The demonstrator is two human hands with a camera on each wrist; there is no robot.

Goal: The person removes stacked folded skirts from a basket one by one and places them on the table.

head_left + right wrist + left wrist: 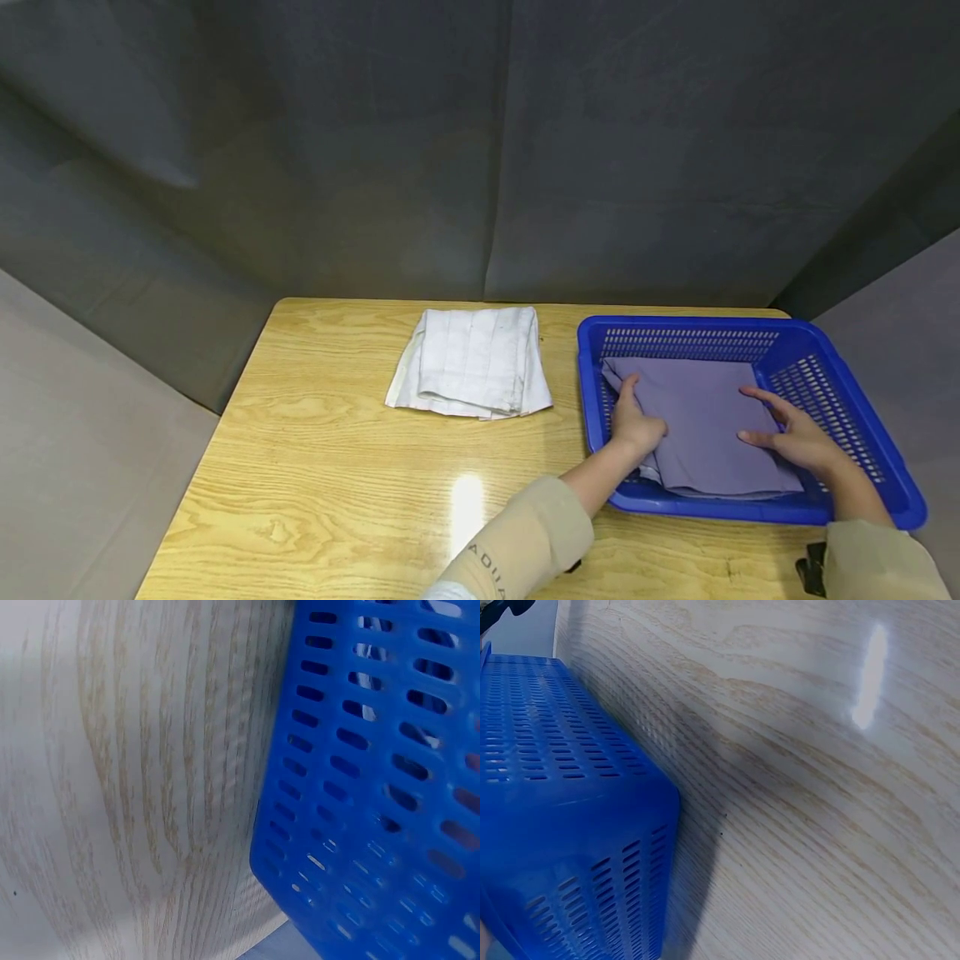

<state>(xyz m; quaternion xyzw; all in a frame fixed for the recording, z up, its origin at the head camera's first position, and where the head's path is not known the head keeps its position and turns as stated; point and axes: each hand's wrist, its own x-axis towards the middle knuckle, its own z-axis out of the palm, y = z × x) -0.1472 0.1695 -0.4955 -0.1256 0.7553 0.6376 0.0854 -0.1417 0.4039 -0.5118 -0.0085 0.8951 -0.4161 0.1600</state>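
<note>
A folded purple cloth point(705, 425) lies flat inside a blue plastic basket point(851, 392) in the head view. My left hand point(636, 425) rests at the cloth's left side, close to the basket wall, with its index finger and thumb spread. On the opposite side, my right hand point(802, 437) touches the cloth's right part with thumb and index finger apart. The other fingers of both hands are largely hidden. Both wrist views show the basket's outer slotted walls; the left wrist view has the basket corner point(577, 825), and the right wrist view its side point(360, 765).
A folded white cloth point(476, 358) lies on the wooden table point(322, 492), left of the basket. Dark grey sheeting point(390, 150) hangs behind the table. Something whitish point(649, 467) shows beneath the purple cloth near the basket's front left corner.
</note>
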